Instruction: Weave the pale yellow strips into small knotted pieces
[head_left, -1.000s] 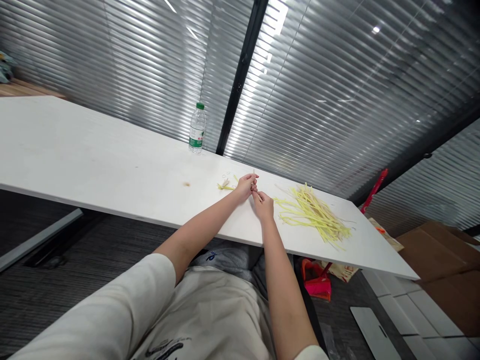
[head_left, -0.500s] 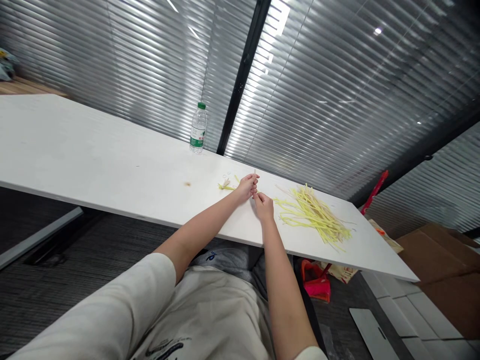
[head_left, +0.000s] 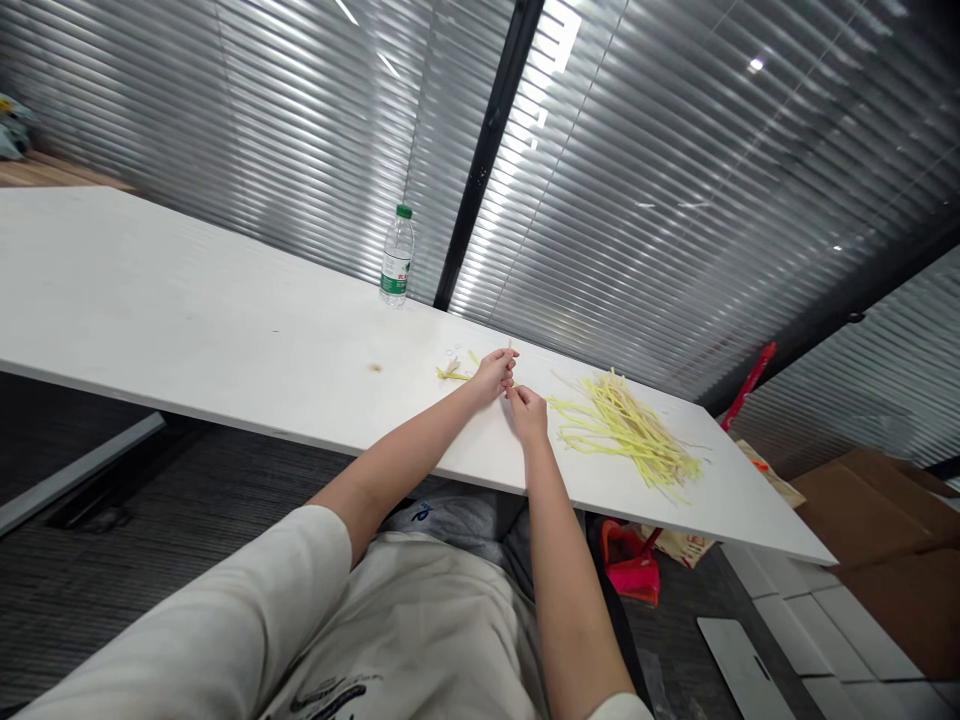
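Note:
My left hand (head_left: 495, 373) is closed in a pinch over the table, with the pale tip of a thin stalk, apparently a yellow chive (head_left: 511, 344), sticking up past its fingers. Just below and to the right, my right hand (head_left: 529, 412) pinches too, its fingertips close against the left ones. Most of the stalk is hidden by the fingers. Left of my hands lie a few yellow scraps (head_left: 452, 374). To the right, a loose pile of long yellow chives (head_left: 630, 430) is spread on the white table (head_left: 225, 310).
A clear water bottle (head_left: 396, 262) with a green cap stands upright at the table's back edge, in front of the blinds (head_left: 300, 130). Cardboard boxes (head_left: 892, 520) are beyond the right end. A red bag (head_left: 634, 570) sits below the table.
Hardly anything differs. Both hands stay at the same spot, pinched together around the stalk, and the pile and bottle have not moved.

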